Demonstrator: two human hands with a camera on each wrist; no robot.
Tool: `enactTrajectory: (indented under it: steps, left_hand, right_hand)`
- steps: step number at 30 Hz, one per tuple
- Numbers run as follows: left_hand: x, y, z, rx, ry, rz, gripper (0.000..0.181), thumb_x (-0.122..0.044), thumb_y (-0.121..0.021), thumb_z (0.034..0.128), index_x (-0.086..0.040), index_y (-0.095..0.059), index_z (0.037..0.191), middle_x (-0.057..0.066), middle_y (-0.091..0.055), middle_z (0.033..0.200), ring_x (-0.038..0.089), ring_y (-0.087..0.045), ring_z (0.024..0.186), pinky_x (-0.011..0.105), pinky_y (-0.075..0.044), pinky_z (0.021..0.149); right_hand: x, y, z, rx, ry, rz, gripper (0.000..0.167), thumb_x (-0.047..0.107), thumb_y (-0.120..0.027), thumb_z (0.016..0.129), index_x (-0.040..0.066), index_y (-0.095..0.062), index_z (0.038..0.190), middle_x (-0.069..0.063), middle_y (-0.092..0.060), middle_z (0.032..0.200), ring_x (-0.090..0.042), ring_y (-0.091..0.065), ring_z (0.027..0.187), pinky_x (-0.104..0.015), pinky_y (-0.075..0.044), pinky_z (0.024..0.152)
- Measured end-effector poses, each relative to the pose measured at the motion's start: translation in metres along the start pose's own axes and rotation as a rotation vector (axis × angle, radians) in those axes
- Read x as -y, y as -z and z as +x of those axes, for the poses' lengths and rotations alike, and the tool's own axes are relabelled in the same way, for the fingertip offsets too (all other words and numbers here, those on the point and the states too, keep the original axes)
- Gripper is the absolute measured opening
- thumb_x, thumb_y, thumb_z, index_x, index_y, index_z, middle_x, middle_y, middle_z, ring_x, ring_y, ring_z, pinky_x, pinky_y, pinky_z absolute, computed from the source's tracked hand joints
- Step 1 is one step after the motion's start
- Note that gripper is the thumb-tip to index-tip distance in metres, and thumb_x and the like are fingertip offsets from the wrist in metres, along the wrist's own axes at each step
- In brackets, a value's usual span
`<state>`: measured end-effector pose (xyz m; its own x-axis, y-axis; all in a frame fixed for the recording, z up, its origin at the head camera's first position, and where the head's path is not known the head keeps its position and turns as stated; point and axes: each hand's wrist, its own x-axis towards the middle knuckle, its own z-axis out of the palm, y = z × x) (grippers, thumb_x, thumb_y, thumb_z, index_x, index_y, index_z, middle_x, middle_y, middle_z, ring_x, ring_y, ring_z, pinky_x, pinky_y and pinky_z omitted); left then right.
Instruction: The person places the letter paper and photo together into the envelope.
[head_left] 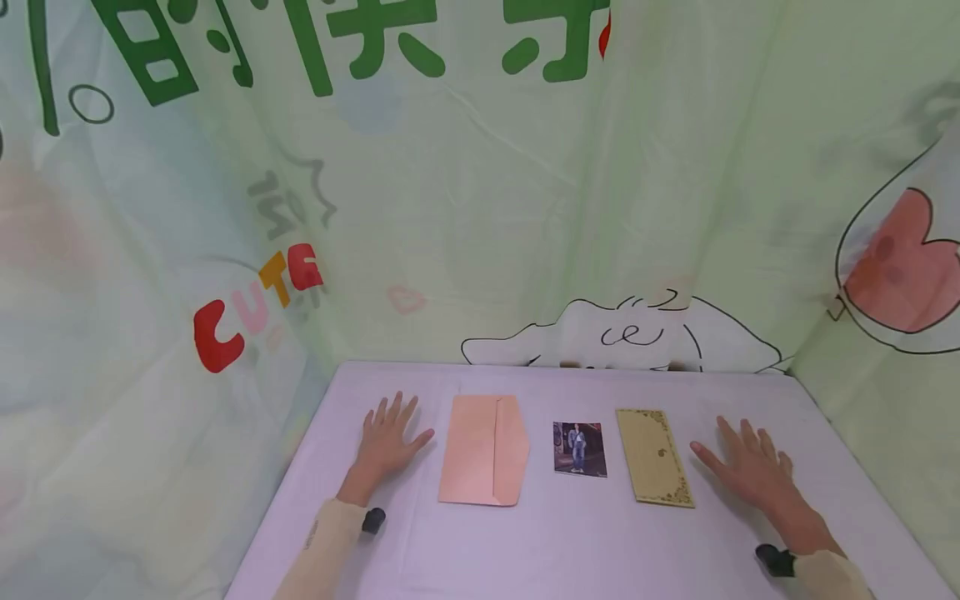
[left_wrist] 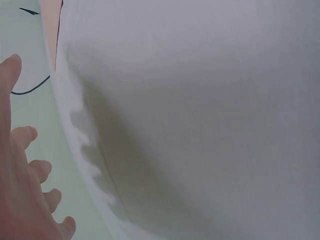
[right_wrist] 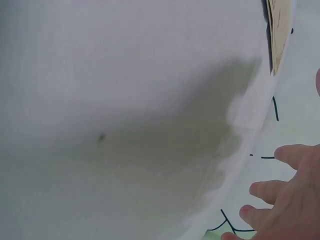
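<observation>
My left hand (head_left: 386,446) is spread over the left part of the table, fingers apart and holding nothing. Just right of it lies a pink envelope (head_left: 472,450) with its pointed flap unfolded to the right. A small photo (head_left: 579,448) of a standing person in blue lies in the middle. Further right is a tan card (head_left: 656,457) with ornate brown corners; its edge (right_wrist: 279,35) shows in the right wrist view. Beside the card, my right hand (head_left: 753,471) is spread too, with nothing in it. Both wrist views show the fingers above the cloth, casting shadows.
A white cloth covers the table (head_left: 570,550). Behind it and along both sides hangs a pale green printed curtain (head_left: 480,200) with green characters, colored letters and line drawings. A black wrist camera (head_left: 373,521) sits at the left cuff, another black device (head_left: 775,560) at the right.
</observation>
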<state>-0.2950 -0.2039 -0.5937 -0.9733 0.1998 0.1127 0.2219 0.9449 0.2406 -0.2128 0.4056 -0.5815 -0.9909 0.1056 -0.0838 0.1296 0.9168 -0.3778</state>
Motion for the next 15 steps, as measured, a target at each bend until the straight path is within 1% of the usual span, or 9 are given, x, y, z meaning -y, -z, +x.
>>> enactTrajectory:
  steps: [3,7,11,15]
  left_hand:
    - [-0.005,-0.002,0.0,0.001,-0.01,-0.006,0.082,-0.066,-0.051,0.0941,-0.017,-0.035,0.157,0.018,-0.025,0.165,0.047,-0.021,0.151,0.067,-0.018,0.118]
    - [-0.009,-0.005,0.001,-0.013,-0.033,-0.025,0.08,-0.065,-0.053,0.0937,-0.016,-0.038,0.155,0.019,-0.028,0.164,0.048,-0.024,0.15,0.068,-0.019,0.117]
    - [-0.012,-0.009,0.004,-0.006,-0.045,-0.021,0.081,-0.067,-0.049,0.0943,-0.018,-0.035,0.157,0.016,-0.025,0.166,0.046,-0.022,0.151,0.066,-0.018,0.118]
    - [-0.018,-0.009,0.006,0.001,-0.06,-0.015,0.082,-0.069,-0.048,0.094,-0.018,-0.035,0.157,0.016,-0.025,0.166,0.046,-0.023,0.151,0.066,-0.019,0.118]
  right_hand:
    - [0.004,-0.003,0.001,0.002,0.0,-0.004,0.102,0.073,-0.036,0.096,-0.006,-0.011,0.156,-0.046,-0.002,0.154,-0.067,0.003,0.141,-0.082,-0.001,0.104]
    - [0.01,-0.006,0.001,-0.002,-0.004,-0.013,0.103,0.075,-0.035,0.096,-0.007,-0.012,0.155,-0.045,-0.002,0.154,-0.066,0.002,0.141,-0.082,-0.001,0.106]
    - [0.018,-0.007,0.001,-0.017,0.018,-0.02,0.101,0.073,-0.035,0.097,-0.006,-0.013,0.156,-0.044,-0.004,0.155,-0.066,0.0,0.142,-0.081,-0.003,0.106]
    - [0.025,-0.007,0.001,-0.036,0.046,-0.031,0.098,0.071,-0.038,0.097,-0.005,-0.015,0.156,-0.044,-0.008,0.155,-0.067,-0.004,0.141,-0.081,-0.005,0.106]
